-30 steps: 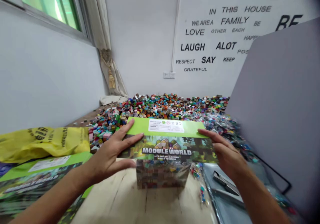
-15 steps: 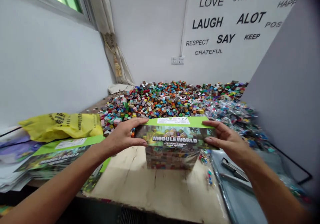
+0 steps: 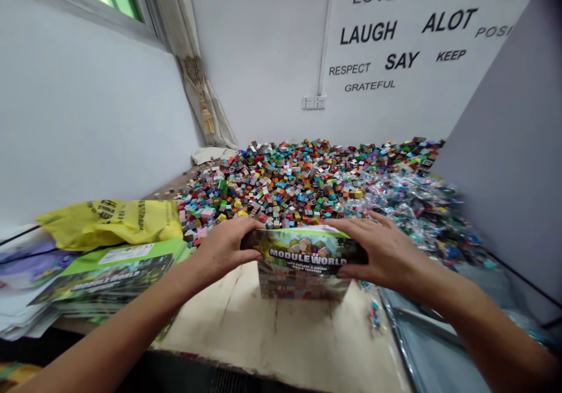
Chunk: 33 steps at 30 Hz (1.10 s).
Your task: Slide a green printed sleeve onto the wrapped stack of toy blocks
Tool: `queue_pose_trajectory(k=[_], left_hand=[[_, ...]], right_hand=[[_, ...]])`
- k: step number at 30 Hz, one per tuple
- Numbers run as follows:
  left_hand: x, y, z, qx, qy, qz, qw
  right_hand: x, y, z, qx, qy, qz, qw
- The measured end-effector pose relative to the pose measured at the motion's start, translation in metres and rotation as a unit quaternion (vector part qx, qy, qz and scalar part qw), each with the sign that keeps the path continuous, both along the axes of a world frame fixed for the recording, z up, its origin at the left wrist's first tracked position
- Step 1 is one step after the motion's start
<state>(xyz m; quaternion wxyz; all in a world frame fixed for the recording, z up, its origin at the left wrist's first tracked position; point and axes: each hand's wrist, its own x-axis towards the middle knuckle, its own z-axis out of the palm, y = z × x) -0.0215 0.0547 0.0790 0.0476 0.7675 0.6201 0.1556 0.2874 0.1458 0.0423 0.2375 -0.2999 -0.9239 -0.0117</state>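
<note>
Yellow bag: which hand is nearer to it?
Left. The left hand is right of the yellow bag, at the left end of the printed card; the right hand is farther right, at its other end.

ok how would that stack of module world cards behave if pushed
The stack of printed cards would probably slide apart, as its layered edges look uneven and nothing visibly binds them. Each card looks thin, so it may bend easily.

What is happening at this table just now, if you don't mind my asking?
A person's left hand and right hand hold the two ends of a printed "Module World" card at the top of a block-patterned pack. Similar cards lie stacked on the left, and loose colorful blocks are heaped behind.
</note>
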Motion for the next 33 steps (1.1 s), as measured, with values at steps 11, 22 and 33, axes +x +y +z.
queue_pose_trajectory(k=[11, 22, 33], left_hand=[[0.035, -0.011, 0.021, 0.003, 0.219, 0.053, 0.974], [0.048, 0.037, 0.036, -0.141, 0.068, -0.045, 0.987], [0.047, 0.051, 0.041, -0.203, 0.028, -0.112, 0.972]], right_hand=[[-0.015, 0.028, 0.008, 0.037, -0.069, 0.020, 0.997], [-0.017, -0.064, -0.022, 0.114, 0.114, 0.113, 0.980], [-0.056, -0.056, -0.090, 0.139, 0.138, 0.030, 0.980]])
